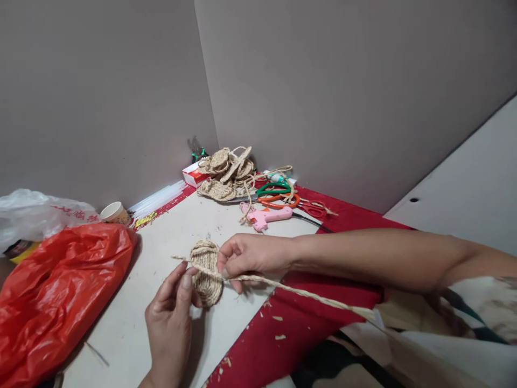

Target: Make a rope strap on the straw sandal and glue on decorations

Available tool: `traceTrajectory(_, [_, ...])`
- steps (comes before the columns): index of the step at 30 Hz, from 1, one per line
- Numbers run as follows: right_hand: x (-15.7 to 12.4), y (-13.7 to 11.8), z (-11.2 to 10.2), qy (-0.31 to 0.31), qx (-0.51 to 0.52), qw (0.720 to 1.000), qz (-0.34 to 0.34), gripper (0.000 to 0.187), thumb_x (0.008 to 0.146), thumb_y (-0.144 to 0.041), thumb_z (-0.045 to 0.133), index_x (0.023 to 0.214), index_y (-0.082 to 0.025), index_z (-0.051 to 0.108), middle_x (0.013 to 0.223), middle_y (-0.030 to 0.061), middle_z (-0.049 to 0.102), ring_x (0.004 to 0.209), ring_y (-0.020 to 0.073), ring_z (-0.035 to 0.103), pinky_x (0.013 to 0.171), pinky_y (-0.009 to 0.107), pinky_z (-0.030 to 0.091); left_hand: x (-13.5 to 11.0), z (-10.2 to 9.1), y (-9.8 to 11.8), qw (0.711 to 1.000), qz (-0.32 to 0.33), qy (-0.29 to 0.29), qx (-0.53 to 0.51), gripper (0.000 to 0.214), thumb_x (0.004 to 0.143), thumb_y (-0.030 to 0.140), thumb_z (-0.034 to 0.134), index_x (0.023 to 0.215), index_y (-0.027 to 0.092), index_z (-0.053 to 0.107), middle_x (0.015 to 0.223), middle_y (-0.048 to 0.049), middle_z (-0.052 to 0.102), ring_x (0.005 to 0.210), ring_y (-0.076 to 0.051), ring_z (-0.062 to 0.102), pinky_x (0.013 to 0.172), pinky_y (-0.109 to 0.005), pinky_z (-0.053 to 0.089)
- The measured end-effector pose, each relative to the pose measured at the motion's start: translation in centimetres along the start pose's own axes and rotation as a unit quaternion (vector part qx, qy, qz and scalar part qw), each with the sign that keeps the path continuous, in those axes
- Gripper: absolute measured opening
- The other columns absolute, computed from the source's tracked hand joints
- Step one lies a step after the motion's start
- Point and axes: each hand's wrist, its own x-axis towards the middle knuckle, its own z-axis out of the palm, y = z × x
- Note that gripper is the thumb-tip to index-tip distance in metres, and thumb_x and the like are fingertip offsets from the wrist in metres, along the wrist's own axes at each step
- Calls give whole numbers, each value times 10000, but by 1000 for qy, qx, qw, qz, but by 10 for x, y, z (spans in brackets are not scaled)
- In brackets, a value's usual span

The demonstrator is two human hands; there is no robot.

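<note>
A small oval sole woven of straw rope (207,271) is held upright over a white board (161,280). My left hand (172,318) pinches its lower left edge between thumb and fingers. My right hand (250,257) grips the sole's right edge and pinches a twisted straw rope (307,293). The rope crosses the sole's front and runs down to the right toward my lap.
A red plastic bag (56,296) lies at left with a white bag (32,215) and paper cup (113,212) behind. In the corner lie several finished straw soles (226,172), scissors (278,195), a pink glue gun (269,216) and clear glue sticks (157,198). Red cloth (283,334) covers the table.
</note>
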Motion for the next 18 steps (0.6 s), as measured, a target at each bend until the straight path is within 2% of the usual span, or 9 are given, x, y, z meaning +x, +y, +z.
traceTrajectory(2, [1,5,7,-1,17,1000,8,116,700,-195,605,779,-123,561,519,-23,612,345,38,399,342,138,283,0,0,0,1000,4,2,7,489,687,525,768,986,139,750,644,-42,691,545,-151,575,566,-284,518])
traceTrajectory(5, [1,11,12,11,37,999,12,106,706,-179,621,776,-117,570,539,-16,628,353,31,418,355,126,302,0,0,-2,1000,20,-6,12,414,694,488,775,923,144,756,587,-17,647,558,-153,570,576,-275,501])
traceTrajectory(8, [0,18,13,15,45,999,19,107,708,-184,636,767,-120,573,538,-11,627,347,40,418,334,131,283,-1,1,-3,999,35,-27,8,318,718,433,771,871,157,742,649,-25,670,576,-142,569,580,-260,491])
traceTrajectory(13, [-4,24,9,48,45,998,0,146,726,-182,639,852,-124,592,555,-29,623,355,36,420,331,127,300,1,0,-1,998,53,-31,-13,249,748,375,756,895,186,689,921,-57,743,595,-111,595,596,-240,500])
traceTrajectory(16, [-5,18,7,79,34,995,-42,183,764,-140,611,945,-116,600,614,-35,635,413,32,486,379,119,367,4,-2,0,998,64,-12,-5,253,784,373,727,962,196,695,880,-35,738,629,-114,617,618,-229,501])
traceTrajectory(18, [-1,13,8,72,23,995,-62,247,776,-132,614,1022,-124,590,696,-23,661,496,53,567,430,132,427,3,-3,0,997,75,-7,7,272,794,381,718,988,191,714,847,-33,733,667,-126,631,656,-237,510])
